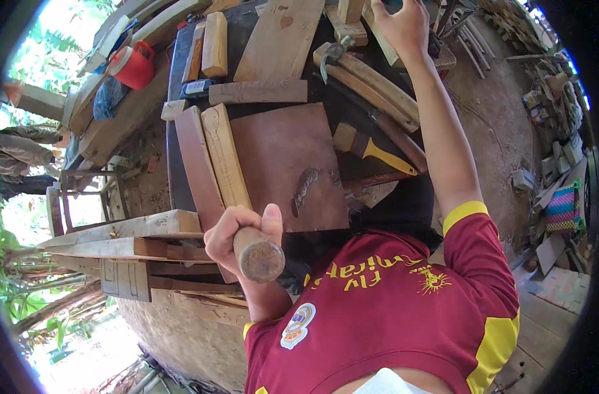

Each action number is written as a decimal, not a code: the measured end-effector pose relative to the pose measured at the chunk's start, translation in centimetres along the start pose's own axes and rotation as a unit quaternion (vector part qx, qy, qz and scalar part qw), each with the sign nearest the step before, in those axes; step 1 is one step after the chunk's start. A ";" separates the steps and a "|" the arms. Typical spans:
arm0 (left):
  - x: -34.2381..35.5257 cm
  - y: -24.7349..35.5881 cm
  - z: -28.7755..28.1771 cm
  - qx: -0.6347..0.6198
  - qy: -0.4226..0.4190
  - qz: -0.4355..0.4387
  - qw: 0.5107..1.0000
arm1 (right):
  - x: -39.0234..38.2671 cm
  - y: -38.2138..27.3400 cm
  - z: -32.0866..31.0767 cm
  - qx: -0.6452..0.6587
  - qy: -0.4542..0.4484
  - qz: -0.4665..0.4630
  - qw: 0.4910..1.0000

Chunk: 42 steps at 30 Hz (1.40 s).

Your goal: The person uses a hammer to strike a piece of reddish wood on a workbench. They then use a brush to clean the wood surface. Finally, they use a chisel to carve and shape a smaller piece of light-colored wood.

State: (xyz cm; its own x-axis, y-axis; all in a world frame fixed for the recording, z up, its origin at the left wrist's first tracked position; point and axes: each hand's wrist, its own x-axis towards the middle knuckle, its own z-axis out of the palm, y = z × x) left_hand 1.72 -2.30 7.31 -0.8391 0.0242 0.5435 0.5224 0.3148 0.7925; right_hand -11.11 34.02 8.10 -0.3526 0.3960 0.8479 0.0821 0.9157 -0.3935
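My left hand [237,230] is closed around a thick round wooden handle [262,257], its blunt end turned up toward me; its other end is hidden. Below the hand lie a reddish-brown plank and a pale wooden bar [225,157]. Beside them is a flat brown board [279,157] with a dark, curved, rough piece [304,190] on it. My right arm stretches to the far side of the table, where my right hand [404,29] hovers over or touches wood pieces. Its visible fingers look apart, but their tips run out of view.
A hammer head [337,56] rests on a wooden block. Nearer me on the right lies a brush with a yellow handle [381,156]. Planks [135,226] jut out at the left. A red jug [136,67] stands on timber beyond the table's left edge.
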 end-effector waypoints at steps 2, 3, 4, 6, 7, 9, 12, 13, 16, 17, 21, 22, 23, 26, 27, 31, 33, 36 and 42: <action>-0.1 -0.1 -0.1 -0.011 -0.005 -0.011 1.000 | -0.1 -0.5 0.1 0.011 -0.011 0.005 1.000; -0.1 -0.2 -0.1 -0.011 -0.002 -0.007 1.000 | -0.2 -1.0 0.3 0.017 -0.017 0.006 1.000; -0.2 -0.4 -0.1 -0.012 0.001 -0.003 1.000 | -0.2 -1.7 0.6 0.025 -0.024 -0.006 0.999; -0.3 -0.6 -0.3 -0.016 0.004 -0.010 1.000 | -0.3 -3.0 1.2 0.039 -0.041 -0.030 0.998; -0.4 -0.6 -0.5 -0.019 0.004 -0.021 1.000 | -0.3 -3.2 1.5 0.034 -0.048 -0.026 0.998; -0.5 -0.6 -0.9 -0.026 0.009 -0.026 0.999 | -0.1 -3.0 2.1 0.023 -0.062 -0.019 0.998; -0.4 -0.9 -1.3 -0.050 0.013 -0.005 0.999 | 0.3 0.0 3.0 -0.058 -0.061 0.064 0.994; -0.4 -1.0 -1.5 -0.066 0.011 0.002 0.998 | 0.7 1.4 2.8 -0.078 -0.053 0.123 0.988; -1.0 -1.7 -2.1 -0.101 0.011 0.008 0.995 | 1.8 4.2 1.5 -0.125 -0.094 0.264 0.952; -1.2 -1.7 -2.3 -0.114 0.009 0.010 0.993 | 1.9 4.4 1.2 -0.133 -0.154 0.289 0.936; -0.7 -1.5 -1.7 -0.129 -0.030 0.008 0.991 | 0.7 8.5 2.5 -0.143 -0.289 0.244 0.915; -0.7 -1.5 -1.7 -0.124 -0.031 0.001 0.992 | 0.6 6.5 2.1 -0.130 -0.334 0.257 0.898; -0.7 -1.4 -1.7 -0.124 -0.034 0.006 0.992 | 0.5 6.8 2.2 -0.145 -0.365 0.233 0.890; -0.8 -1.7 -1.4 -0.121 -0.039 0.015 0.992 | 0.2 8.4 2.8 -0.164 -0.435 0.181 0.867; -0.9 -1.7 -1.4 -0.121 -0.040 0.012 0.992 | 0.3 8.7 2.9 -0.155 -0.444 0.177 0.865; -0.9 -1.9 -1.1 -0.113 -0.013 -0.008 0.993 | 0.8 7.9 1.5 -0.168 -0.453 0.159 0.861; -0.8 -1.9 -1.0 -0.102 -0.010 0.001 0.995 | 0.7 5.9 -1.0 -0.156 -0.405 0.125 0.892; -0.8 -1.7 -0.8 -0.096 -0.007 -0.007 0.995 | -1.5 2.8 -5.9 -0.044 -0.347 0.090 0.932; -0.6 -0.9 -0.4 -0.066 0.002 -0.030 0.997 | -9.5 0.0 -11.8 -0.050 -0.372 0.075 0.924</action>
State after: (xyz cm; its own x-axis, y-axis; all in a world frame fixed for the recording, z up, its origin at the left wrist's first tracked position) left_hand 1.78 -2.94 6.38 -0.8689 0.0049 0.4949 0.4870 0.1875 0.8531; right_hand 3.24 31.05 4.22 -0.8700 0.3958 0.2939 0.2547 0.8713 -0.4195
